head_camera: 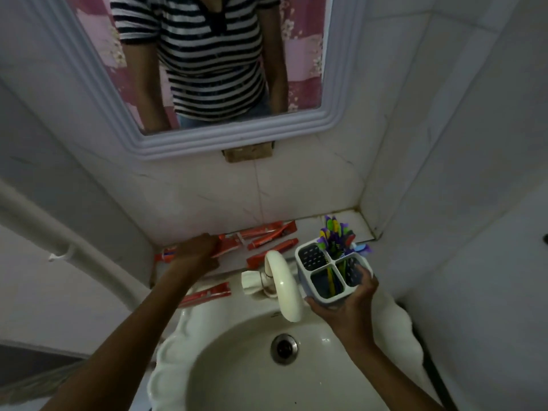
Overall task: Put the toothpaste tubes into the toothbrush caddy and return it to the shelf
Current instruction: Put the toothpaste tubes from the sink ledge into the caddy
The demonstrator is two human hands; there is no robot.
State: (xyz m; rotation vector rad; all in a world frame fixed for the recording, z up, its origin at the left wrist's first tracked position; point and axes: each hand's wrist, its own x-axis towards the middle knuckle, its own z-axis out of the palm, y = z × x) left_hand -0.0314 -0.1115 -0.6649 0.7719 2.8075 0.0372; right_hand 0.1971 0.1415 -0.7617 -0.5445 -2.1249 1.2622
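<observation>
Several red-orange toothpaste tubes lie scattered on the tiled shelf behind the sink, and one more rests on the sink's left rim. My left hand reaches onto the shelf and closes on one tube. My right hand holds a white four-compartment toothbrush caddy from below, above the sink's right rim. Coloured toothbrushes stick out of its far compartments; the near-left one looks empty.
A curved white faucet rises between my two hands. The white sink basin with a metal drain lies below. A framed mirror hangs on the wall above. A white pipe runs along the left wall.
</observation>
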